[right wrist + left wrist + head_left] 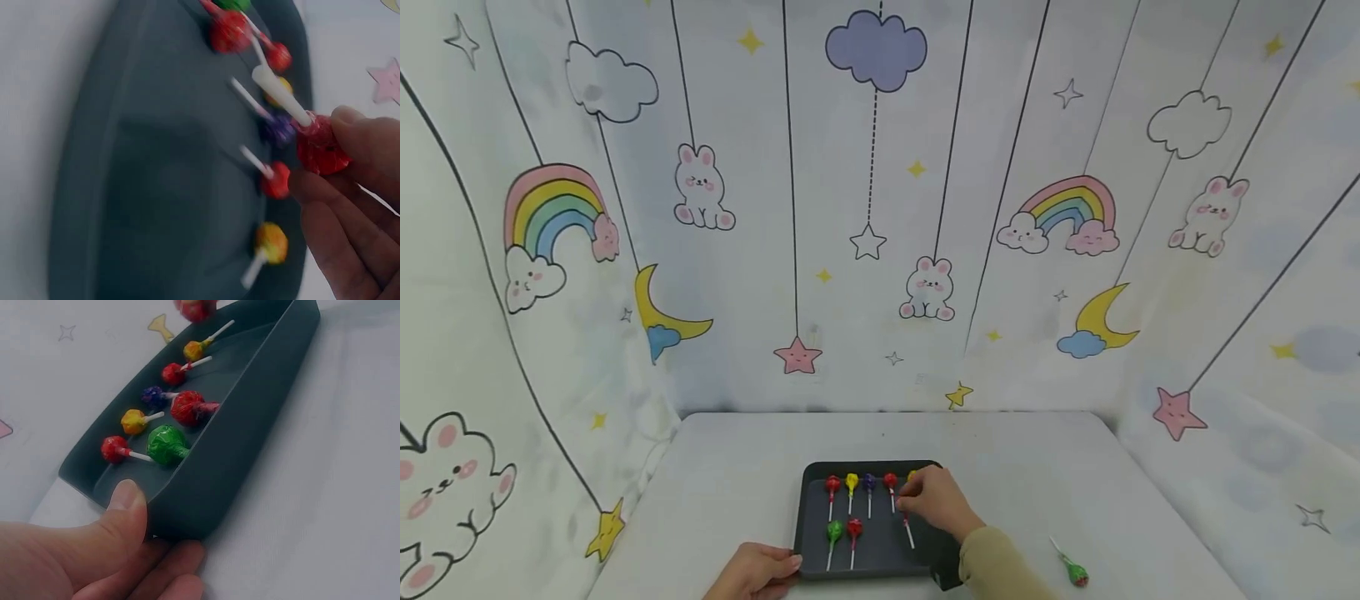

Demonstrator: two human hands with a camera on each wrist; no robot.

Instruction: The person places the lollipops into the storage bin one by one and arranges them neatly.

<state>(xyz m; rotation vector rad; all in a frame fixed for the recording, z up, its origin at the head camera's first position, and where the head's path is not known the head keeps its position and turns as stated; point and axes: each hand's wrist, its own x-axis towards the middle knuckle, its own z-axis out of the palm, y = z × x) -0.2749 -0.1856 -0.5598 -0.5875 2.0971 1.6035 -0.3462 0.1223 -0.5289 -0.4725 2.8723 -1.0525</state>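
Note:
My right hand (940, 504) pinches a red lollipop (322, 150) by its wrapped head, above the right part of a dark tray (865, 573). Its white stick points toward the tray's near side. My left hand (752, 571) grips the tray's near left corner, thumb (128, 500) at the rim and fingers below. Along the far side lie a red lollipop (832, 483), a yellow one (852, 482), a purple one (869, 482), another red one (890, 481) and a yellow-orange one (272, 242). Nearer lie a green lollipop (834, 532) and a red one (854, 528).
On the white table (737, 467), right of the tray, lies a loose green lollipop (1077, 575). A light sleeve (1000, 567) covers the right forearm across the tray's near right corner. Patterned cloth (737, 275) surrounds the table at the back and sides.

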